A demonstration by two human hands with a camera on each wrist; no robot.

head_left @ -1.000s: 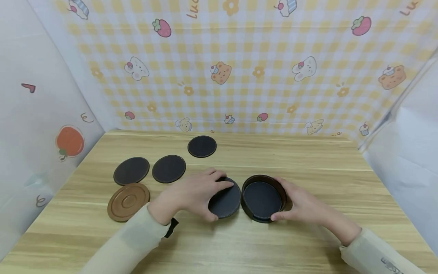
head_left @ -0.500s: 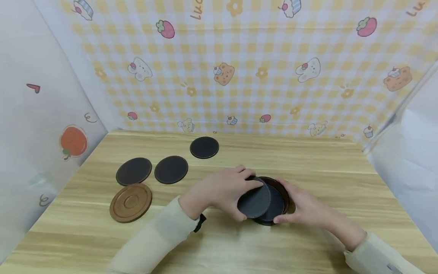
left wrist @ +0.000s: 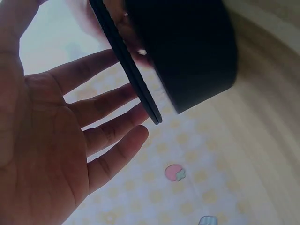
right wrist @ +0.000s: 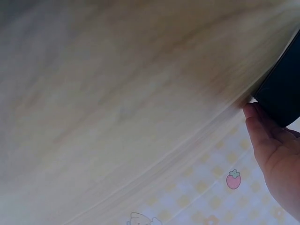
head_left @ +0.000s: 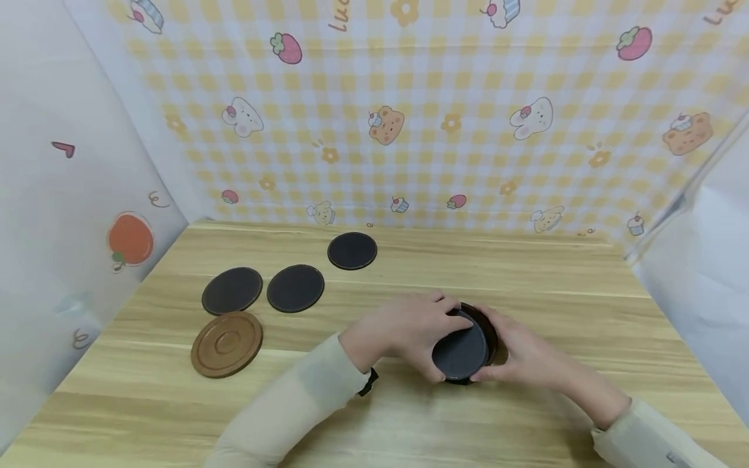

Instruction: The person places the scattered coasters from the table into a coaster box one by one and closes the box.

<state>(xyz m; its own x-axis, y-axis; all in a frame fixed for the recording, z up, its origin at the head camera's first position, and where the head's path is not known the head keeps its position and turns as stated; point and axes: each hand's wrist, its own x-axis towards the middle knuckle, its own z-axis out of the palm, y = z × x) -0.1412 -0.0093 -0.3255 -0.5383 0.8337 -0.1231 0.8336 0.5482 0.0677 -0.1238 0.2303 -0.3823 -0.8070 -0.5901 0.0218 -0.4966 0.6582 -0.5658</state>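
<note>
- Head: my left hand [head_left: 412,328], half-curled, pinches the black disc [head_left: 459,354], now shifted over the holder [head_left: 489,330], toward five o'clock; seating it seems underway.
- Left wrist: disc edge-on, gap to holder.
- Right wrist: right hand [right wrist: 277,159], partly curled, grips holder.

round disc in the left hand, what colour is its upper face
Dark grey, nearly black; the disc shows it best in the head view.
</note>
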